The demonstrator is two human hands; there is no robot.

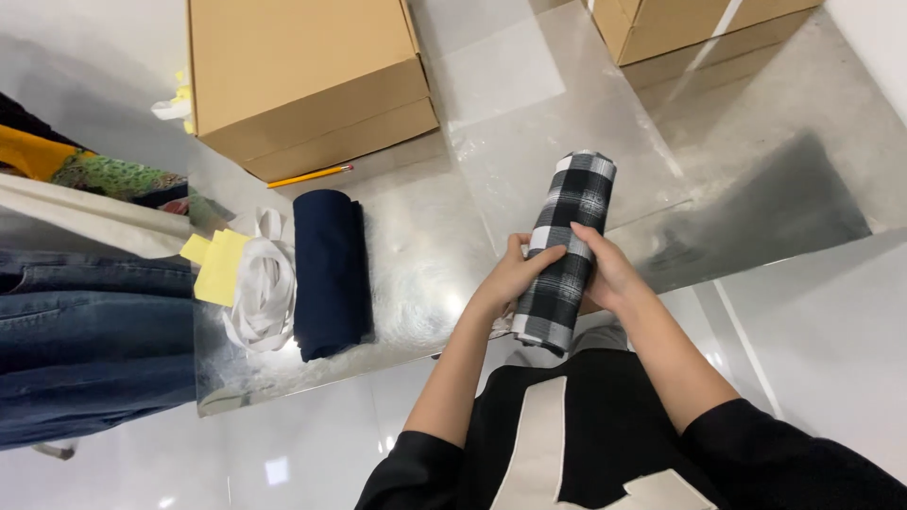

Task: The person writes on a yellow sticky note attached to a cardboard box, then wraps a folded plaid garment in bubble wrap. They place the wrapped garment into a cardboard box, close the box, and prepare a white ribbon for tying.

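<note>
A black-and-white checked cloth rolled into a tight tube (pixel 570 227) lies lengthwise over the near edge of a shiny metal table (pixel 425 255). My left hand (pixel 515 274) grips its left side near the lower end. My right hand (pixel 609 269) wraps over it from the right, fingers across the top. Both hands hold the roll at its near half; the far end rests on the table.
A rolled dark navy cloth (pixel 329 272) lies to the left, beside white strap coils (pixel 265 288) and yellow notes (pixel 219 264). Folded jeans (pixel 90 331) and other garments fill the far left. Two cardboard boxes (pixel 302 76) (pixel 690 24) stand at the back, with a pencil (pixel 310 176).
</note>
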